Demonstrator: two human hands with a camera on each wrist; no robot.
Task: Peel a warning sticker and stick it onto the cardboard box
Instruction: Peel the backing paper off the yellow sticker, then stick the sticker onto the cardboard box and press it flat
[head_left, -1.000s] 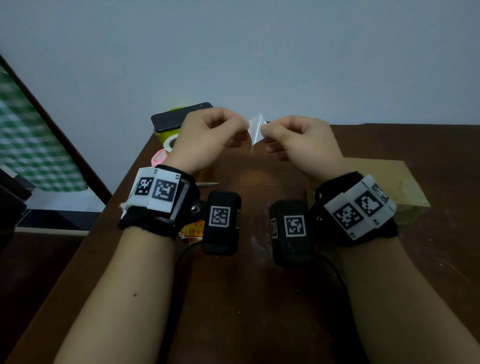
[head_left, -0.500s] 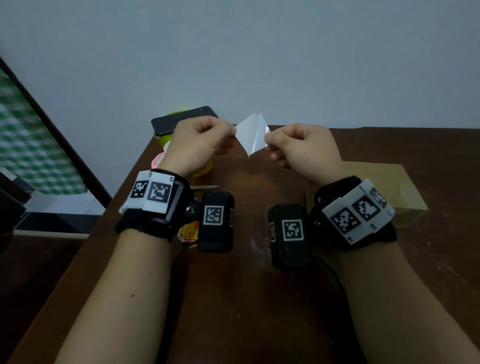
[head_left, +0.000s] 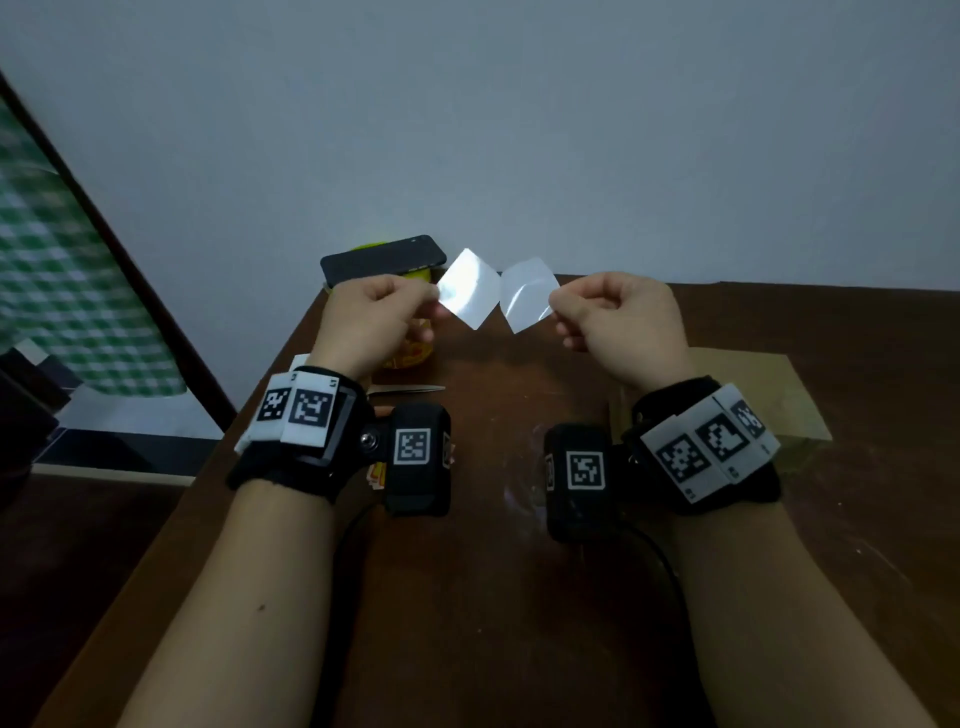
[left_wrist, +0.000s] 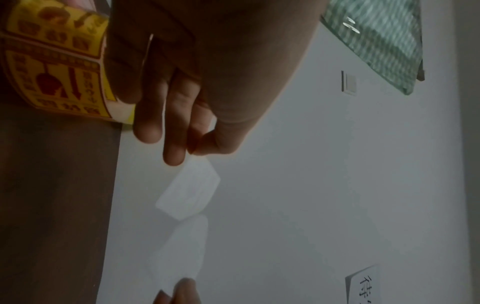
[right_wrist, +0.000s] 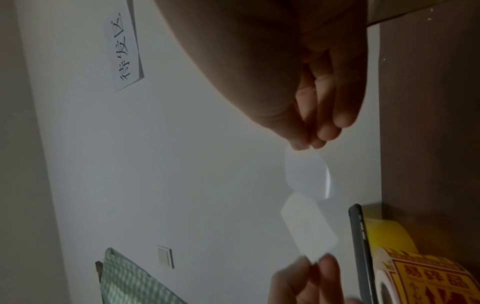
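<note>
Both hands are raised above the table's far edge. My left hand (head_left: 434, 304) pinches a corner of a matte white square, the sticker (head_left: 467, 288) seen from its blank side. My right hand (head_left: 553, 306) pinches a glossy, see-through backing sheet (head_left: 527, 301). The two sheets meet only along a short edge between the hands. The left wrist view shows the sticker (left_wrist: 189, 195) below my left hand (left_wrist: 193, 150). The right wrist view shows the backing sheet (right_wrist: 306, 174) below my right hand (right_wrist: 303, 145). The flat cardboard box (head_left: 769, 384) lies on the table behind my right wrist.
A yellow roll of warning stickers (head_left: 410, 353) stands at the far left of the brown table (head_left: 493, 597), with a dark phone (head_left: 382, 260) lying on top of it. A thin metal tool (head_left: 410, 389) and loose stickers (head_left: 376, 475) lie near my left wrist.
The hands have drawn apart. What was one folded white piece between them has opened into two sheets, joined only at a short edge.
</note>
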